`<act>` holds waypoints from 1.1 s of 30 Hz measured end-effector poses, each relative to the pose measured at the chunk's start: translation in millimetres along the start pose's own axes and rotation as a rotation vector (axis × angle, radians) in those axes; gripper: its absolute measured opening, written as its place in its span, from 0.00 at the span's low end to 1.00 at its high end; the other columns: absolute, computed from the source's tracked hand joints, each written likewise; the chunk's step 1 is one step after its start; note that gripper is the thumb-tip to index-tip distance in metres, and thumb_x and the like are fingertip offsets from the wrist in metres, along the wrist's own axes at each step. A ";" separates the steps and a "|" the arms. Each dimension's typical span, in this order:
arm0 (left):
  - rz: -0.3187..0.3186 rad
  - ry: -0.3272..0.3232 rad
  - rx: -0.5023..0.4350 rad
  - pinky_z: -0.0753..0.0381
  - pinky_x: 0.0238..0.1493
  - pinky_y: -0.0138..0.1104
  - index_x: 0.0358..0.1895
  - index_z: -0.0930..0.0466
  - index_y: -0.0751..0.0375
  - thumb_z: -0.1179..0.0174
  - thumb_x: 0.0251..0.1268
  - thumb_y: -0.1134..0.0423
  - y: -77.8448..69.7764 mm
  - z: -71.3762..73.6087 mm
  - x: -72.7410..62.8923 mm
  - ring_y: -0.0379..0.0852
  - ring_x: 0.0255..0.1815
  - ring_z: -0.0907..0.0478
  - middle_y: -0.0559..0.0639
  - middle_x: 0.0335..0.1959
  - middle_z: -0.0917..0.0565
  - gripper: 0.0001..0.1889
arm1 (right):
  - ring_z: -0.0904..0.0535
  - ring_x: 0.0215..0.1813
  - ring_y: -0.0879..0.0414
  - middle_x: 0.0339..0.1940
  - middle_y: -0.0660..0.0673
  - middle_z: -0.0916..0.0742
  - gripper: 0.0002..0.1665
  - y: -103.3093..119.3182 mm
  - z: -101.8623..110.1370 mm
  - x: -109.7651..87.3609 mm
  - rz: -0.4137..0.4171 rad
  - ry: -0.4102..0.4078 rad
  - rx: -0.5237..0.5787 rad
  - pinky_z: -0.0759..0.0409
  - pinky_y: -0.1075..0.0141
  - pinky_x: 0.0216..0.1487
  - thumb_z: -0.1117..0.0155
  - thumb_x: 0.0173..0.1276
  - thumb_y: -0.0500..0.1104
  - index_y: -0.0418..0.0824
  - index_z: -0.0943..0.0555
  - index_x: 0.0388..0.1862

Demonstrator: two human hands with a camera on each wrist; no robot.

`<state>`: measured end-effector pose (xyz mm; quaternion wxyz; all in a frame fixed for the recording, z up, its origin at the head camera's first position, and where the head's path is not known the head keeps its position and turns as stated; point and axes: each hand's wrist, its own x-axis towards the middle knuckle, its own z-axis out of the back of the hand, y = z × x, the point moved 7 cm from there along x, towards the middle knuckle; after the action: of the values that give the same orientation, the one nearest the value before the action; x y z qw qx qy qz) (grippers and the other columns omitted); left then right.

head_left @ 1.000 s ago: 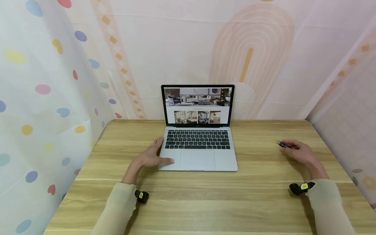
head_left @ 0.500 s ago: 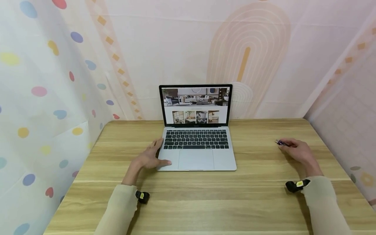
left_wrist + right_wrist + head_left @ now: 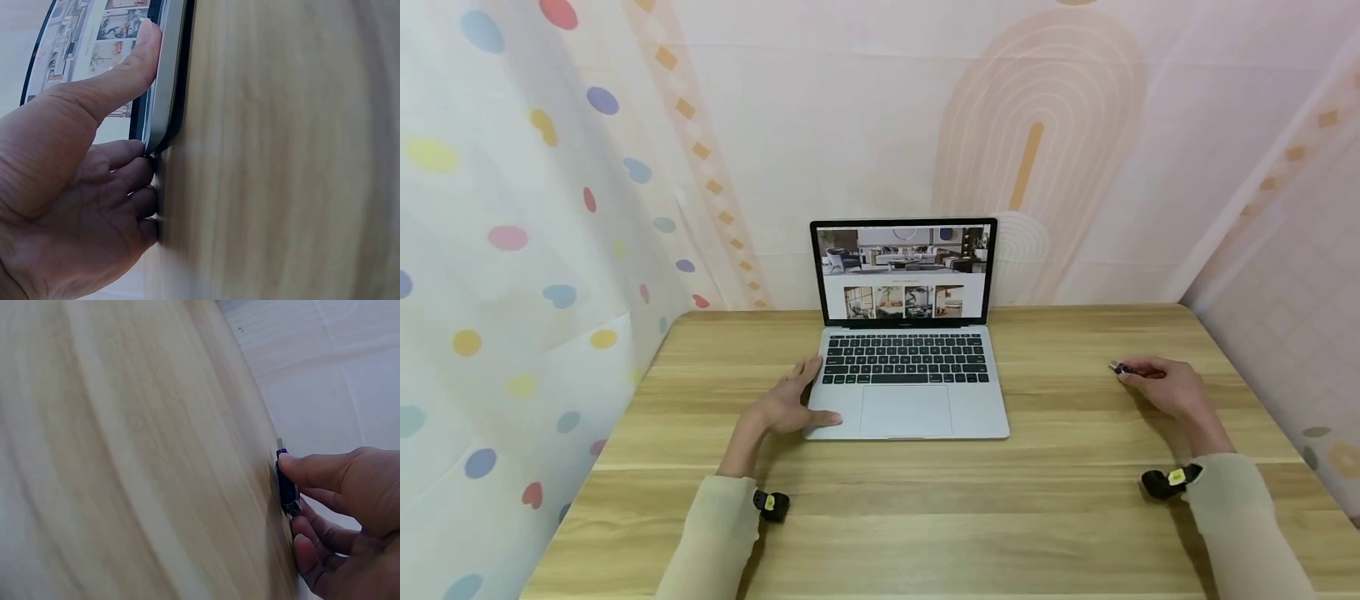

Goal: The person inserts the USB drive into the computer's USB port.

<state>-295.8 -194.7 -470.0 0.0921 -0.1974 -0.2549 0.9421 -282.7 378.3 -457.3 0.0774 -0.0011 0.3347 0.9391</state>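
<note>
An open silver laptop with a lit screen stands at the back middle of the wooden table. My left hand grips its front left corner, the thumb lying on the palm rest. In the left wrist view, the left hand's other fingers are bent down against the table beside the laptop's edge. Over at the right, my right hand pinches a small dark purple USB flash drive between thumb and fingers. Its metal plug sticks out past the thumb tip, close to the table surface.
A patterned cloth hangs behind the table and along both sides. The laptop screen's back is near that cloth. Bare wood lies between the laptop and my right hand.
The head view shifts slightly. Both hands keep their places, the left at the laptop's corner and the right with the USB flash drive.
</note>
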 end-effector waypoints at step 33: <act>0.005 -0.015 -0.030 0.53 0.80 0.66 0.85 0.65 0.55 0.28 0.57 0.38 2.9 -1.9 1.1 0.74 0.84 0.65 0.68 0.85 0.65 0.64 | 0.17 0.49 0.37 0.51 0.27 0.13 0.25 12.6 3.7 -10.4 0.151 -0.034 -0.091 0.23 0.62 0.41 0.39 0.78 0.51 0.32 0.17 0.58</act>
<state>-296.2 -196.0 -473.4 0.0848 -0.1922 -0.2694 0.9398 -274.1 369.5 -445.9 0.0119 0.0368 0.2896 0.9564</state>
